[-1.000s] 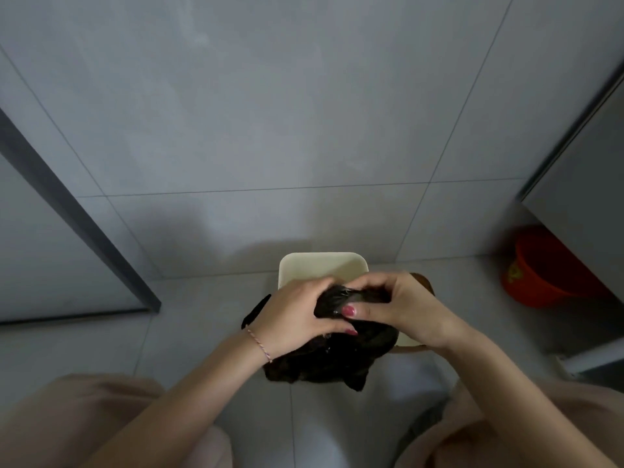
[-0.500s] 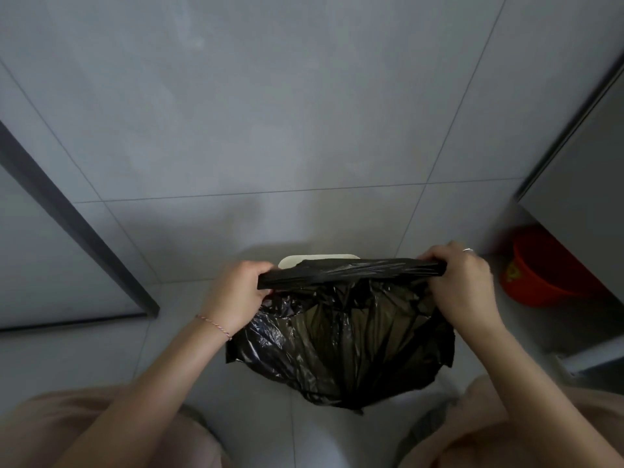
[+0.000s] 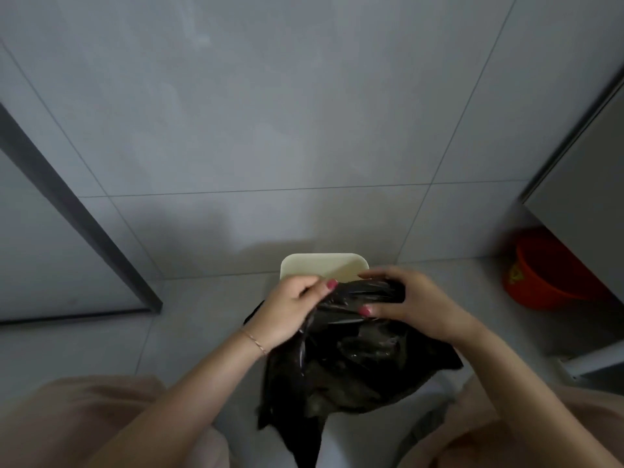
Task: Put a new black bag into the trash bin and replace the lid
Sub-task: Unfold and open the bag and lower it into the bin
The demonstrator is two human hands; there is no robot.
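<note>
Hands closer together, black bag bunched between

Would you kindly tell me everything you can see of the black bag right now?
The black bag is thin, glossy, crinkled plastic, bunched rather than spread. The left hand and right hand pinch its gathered top edge close together, and the rest hangs crumpled below them. It is held above the floor, in front of the cream trash bin, not yet inside it.
</note>
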